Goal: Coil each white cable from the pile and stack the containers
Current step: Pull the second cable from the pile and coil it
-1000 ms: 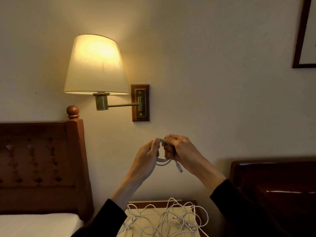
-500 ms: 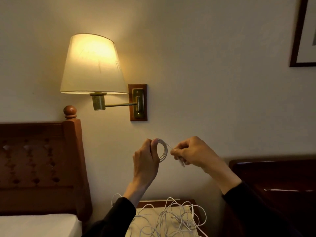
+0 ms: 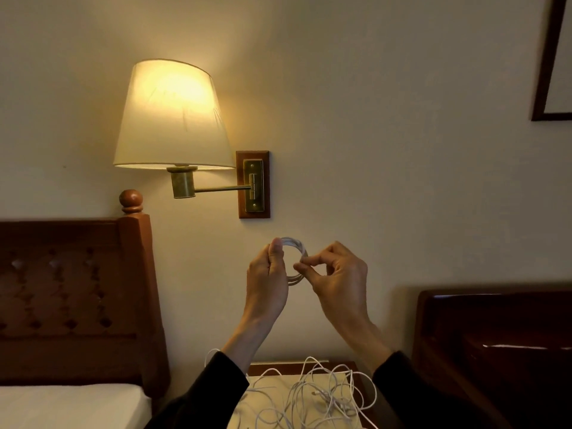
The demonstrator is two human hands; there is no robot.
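A small coil of white cable (image 3: pixel 296 244) is held up in front of the wall, at chest height. My left hand (image 3: pixel 267 278) grips the coil's left side, thumb on top. My right hand (image 3: pixel 335 278) pinches the coil's right side between thumb and forefinger. Below my wrists a tangled pile of white cables (image 3: pixel 312 397) lies on a pale sheet on the nightstand (image 3: pixel 278 368). No containers show in this view.
A lit wall lamp (image 3: pixel 170 116) hangs above left on a brass arm. A wooden headboard (image 3: pixel 74 301) and white mattress (image 3: pixel 68 404) stand at the left. Dark wooden furniture (image 3: pixel 495 351) fills the lower right. A picture frame (image 3: pixel 549 63) hangs top right.
My right hand, which held the cable's loose end apart from the coil, has come in and now pinches the coil's right side. The loose end no longer dangles.
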